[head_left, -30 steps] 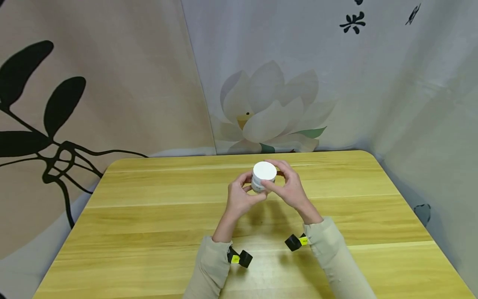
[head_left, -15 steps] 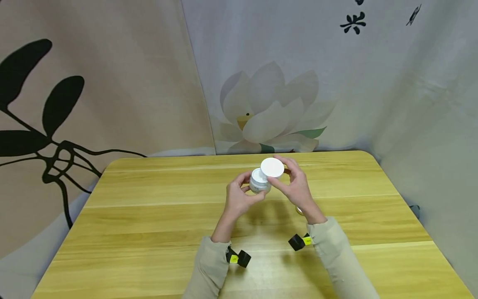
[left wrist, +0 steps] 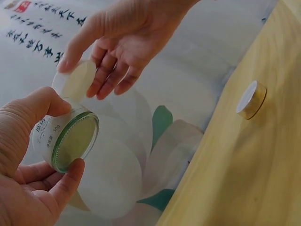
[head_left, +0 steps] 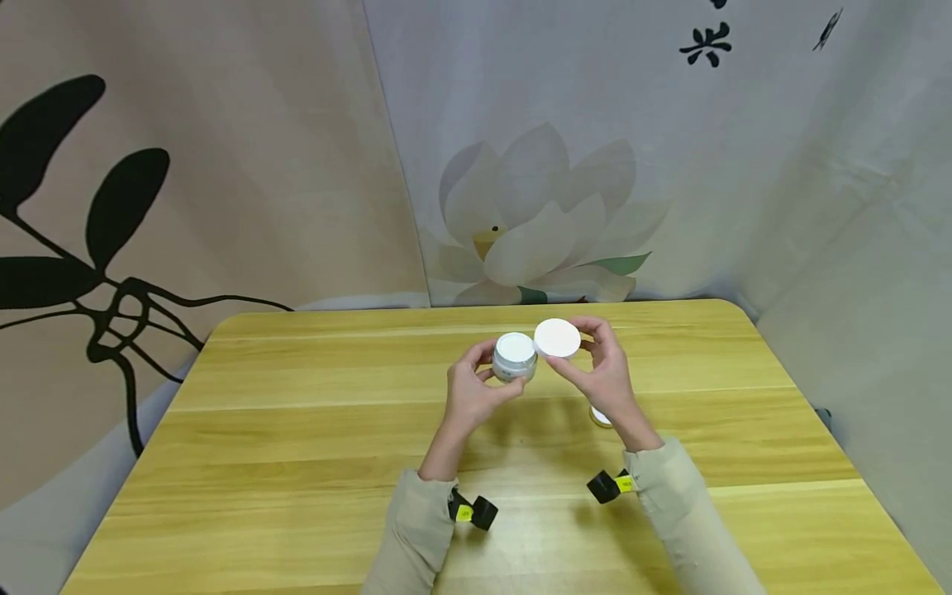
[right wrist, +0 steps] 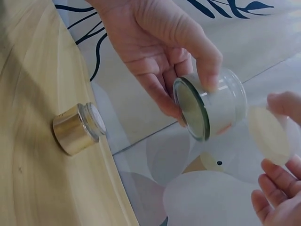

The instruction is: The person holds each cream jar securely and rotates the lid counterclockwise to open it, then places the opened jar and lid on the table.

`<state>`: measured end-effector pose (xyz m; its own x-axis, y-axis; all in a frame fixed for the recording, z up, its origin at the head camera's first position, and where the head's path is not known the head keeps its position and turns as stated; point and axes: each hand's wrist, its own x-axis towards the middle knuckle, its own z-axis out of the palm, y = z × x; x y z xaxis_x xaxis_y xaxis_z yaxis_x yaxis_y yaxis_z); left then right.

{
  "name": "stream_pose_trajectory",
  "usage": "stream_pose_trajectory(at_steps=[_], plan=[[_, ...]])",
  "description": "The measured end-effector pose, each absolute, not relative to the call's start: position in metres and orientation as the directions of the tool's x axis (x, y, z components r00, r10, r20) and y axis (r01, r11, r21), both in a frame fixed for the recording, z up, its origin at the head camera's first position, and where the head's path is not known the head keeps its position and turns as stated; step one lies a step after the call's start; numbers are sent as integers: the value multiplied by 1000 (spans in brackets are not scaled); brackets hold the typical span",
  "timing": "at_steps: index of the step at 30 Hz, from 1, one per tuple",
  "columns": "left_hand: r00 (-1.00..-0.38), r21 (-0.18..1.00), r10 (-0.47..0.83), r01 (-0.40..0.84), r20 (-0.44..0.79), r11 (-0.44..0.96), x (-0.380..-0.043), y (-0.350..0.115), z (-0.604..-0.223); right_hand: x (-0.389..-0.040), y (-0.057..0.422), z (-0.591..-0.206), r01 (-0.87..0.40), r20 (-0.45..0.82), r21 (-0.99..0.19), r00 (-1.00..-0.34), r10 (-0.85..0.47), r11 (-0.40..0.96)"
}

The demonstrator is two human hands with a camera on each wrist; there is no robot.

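My left hand (head_left: 471, 395) holds a small glass jar (head_left: 515, 364) above the table, thumb on one side and fingers on the other. White shows at the jar's top. In the left wrist view the jar (left wrist: 77, 139) is tilted, its clear base toward the camera, with printed lettering on its side. My right hand (head_left: 601, 376) pinches a thin white round lid (head_left: 558, 338) by its edge, just right of the jar. Whether lid and jar touch, I cannot tell. The right wrist view shows the lid (right wrist: 269, 134) beside the jar (right wrist: 214, 106).
A short gold cylinder with a white top (right wrist: 77, 129) stands on the wooden table (head_left: 297, 496), partly behind the right wrist in the head view. Printed curtains (head_left: 297, 165) hang behind the table. A small black camera (head_left: 610, 486) sits at each sleeve.
The right hand has taken the white lid off the jar and moved it to the right. The left hand and jar shifted slightly left. The gold cylinder has come into view beside the right wrist.
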<state>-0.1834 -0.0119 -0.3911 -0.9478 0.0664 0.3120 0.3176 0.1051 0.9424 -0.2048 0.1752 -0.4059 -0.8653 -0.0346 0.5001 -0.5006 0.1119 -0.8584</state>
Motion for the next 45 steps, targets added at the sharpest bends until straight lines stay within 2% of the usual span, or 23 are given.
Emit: stream_pose_trajectory(at_steps=[6, 18, 26, 32, 41, 45], plan=[[-953, 948, 55, 302, 298, 101, -185, -11, -393, -204, 187, -410, -552, 553, -828, -833, -16, 96], [-958, 953, 53, 284, 280, 101, -185, -11, -392, -196, 199, -407, -548, 551, -821, -834, -29, 163], [-959, 954, 55, 284, 280, 92, -185, -11, -393, -184, 196, -401, -473, 477, -865, -879, -18, 167], [-958, 954, 53, 286, 283, 92, -184, -10, -393, -184, 197, -408, -479, 477, -859, -877, -58, 178], [-958, 953, 48, 285, 281, 101, -183, -10, -394, -181, 196, -409, -428, 434, -839, -899, -63, 336], [-958, 952, 47, 286, 282, 108, -183, -10, -393, -189, 201, -430, -397, 407, -823, -911, -65, 407]])
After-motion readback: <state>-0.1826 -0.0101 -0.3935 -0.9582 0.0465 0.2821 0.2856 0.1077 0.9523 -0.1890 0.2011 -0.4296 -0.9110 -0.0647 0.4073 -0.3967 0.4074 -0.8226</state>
